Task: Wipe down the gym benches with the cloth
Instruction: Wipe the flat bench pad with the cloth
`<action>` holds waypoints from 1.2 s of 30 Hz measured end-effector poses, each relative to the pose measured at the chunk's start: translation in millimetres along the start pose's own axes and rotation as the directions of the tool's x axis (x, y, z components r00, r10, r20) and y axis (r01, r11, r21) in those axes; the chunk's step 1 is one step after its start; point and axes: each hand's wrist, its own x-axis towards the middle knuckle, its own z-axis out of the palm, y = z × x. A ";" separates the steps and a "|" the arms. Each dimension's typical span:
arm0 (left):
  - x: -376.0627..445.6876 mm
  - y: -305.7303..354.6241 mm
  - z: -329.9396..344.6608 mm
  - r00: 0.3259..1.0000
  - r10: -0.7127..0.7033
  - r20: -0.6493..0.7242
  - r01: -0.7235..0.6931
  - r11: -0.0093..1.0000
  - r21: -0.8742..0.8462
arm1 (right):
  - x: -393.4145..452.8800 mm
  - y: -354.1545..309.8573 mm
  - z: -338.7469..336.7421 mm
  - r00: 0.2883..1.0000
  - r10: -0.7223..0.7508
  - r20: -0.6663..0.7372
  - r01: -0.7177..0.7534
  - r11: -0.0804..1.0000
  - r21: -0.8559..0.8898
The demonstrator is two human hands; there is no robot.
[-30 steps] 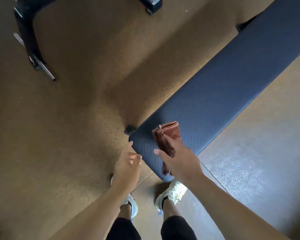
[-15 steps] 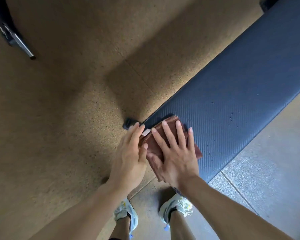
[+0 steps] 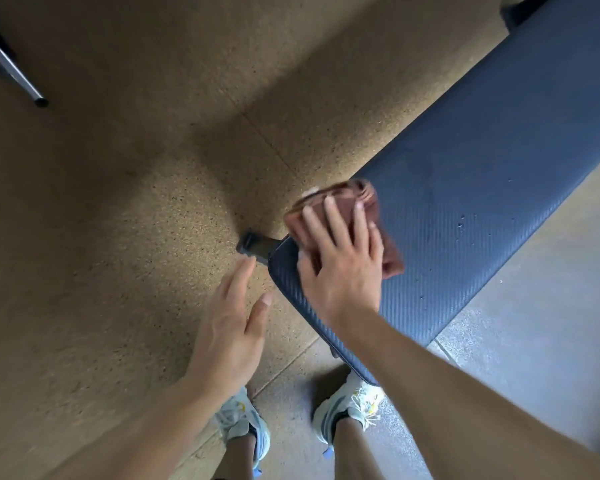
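Observation:
A long dark blue padded gym bench runs from the near centre to the upper right. Small water drops dot its right side. A folded brown cloth lies on the bench's near left end. My right hand presses flat on the cloth with fingers spread, covering most of it. My left hand hovers off the bench over the floor to the left, fingers apart and holding nothing.
A black bench foot sticks out at the near left corner. Black equipment with a metal tube stands at the upper left. Brown speckled floor lies left, grey floor right. My two white shoes stand below the bench end.
My left hand has come off the cloth and drawn back over the floor. My right hand has slid the cloth farther along the bench, and the cloth looks blurred.

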 end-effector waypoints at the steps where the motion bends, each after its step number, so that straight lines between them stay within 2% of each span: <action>1: -3.9 1.8 -1.0 1.000 0.009 0.007 -0.009 1.000 0.011 | -16.1 -2.9 3.9 0.998 -0.062 0.010 0.062 0.998 0.011; 3: -8.1 7.0 -3.2 0.999 0.023 0.033 -0.024 0.999 0.040 | -44.9 -2.1 11.9 0.972 -0.222 0.073 0.223 0.975 0.002; 5: -5.4 12.3 -5.6 0.998 0.046 0.052 -0.049 0.997 0.061 | -64.9 6.2 16.9 0.913 -0.365 0.180 0.378 0.925 -0.039; 7: 0.2 19.1 -5.4 0.996 0.058 0.064 -0.063 0.996 0.070 | -68.0 15.9 16.3 0.859 -0.417 0.295 0.459 0.884 -0.085; 9: 4.4 28.5 -4.6 0.996 0.049 0.076 -0.053 0.997 0.057 | -58.9 22.4 11.5 0.837 -0.415 0.357 0.475 0.875 -0.096; 12: 14.8 43.9 -1.0 0.994 0.041 0.103 -0.050 0.994 0.092 | -36.0 34.0 -1.7 0.861 -0.340 0.378 0.399 0.913 -0.086; 16: 35.2 64.3 11.0 0.980 0.146 0.134 -0.169 0.969 0.182 | -0.3 62.6 -18.5 0.884 -0.275 0.378 0.335 0.937 -0.100; 19: 57.6 86.3 29.6 0.975 0.153 0.162 -0.192 0.945 0.264 | 32.5 91.9 -29.7 0.911 -0.239 0.336 0.286 0.953 -0.097; 21: 76.7 100.9 45.7 0.985 0.097 0.142 -0.137 0.942 0.306 | 58.1 118.7 -39.7 0.925 -0.219 0.311 0.265 0.958 -0.114; 23: 98.7 116.3 64.8 0.995 -0.034 0.096 0.007 0.961 0.276 | 89.1 153.6 -53.6 0.942 -0.177 0.286 0.225 0.963 -0.148; 26: 120.4 127.2 91.6 0.972 -0.231 0.036 0.214 0.943 0.256 | 142.0 217.7 -77.9 0.971 -0.051 0.235 0.094 0.980 -0.176; 31: 123.7 122.7 101.1 0.956 -0.290 0.039 0.259 0.901 0.347 | 231.5 324.0 -121.0 0.965 0.217 0.144 -0.197 0.970 -0.141; 36: 123.0 119.0 101.5 0.957 -0.287 0.041 0.263 0.919 0.293 | 253.1 338.4 -126.7 0.964 0.259 0.053 -0.260 0.966 0.012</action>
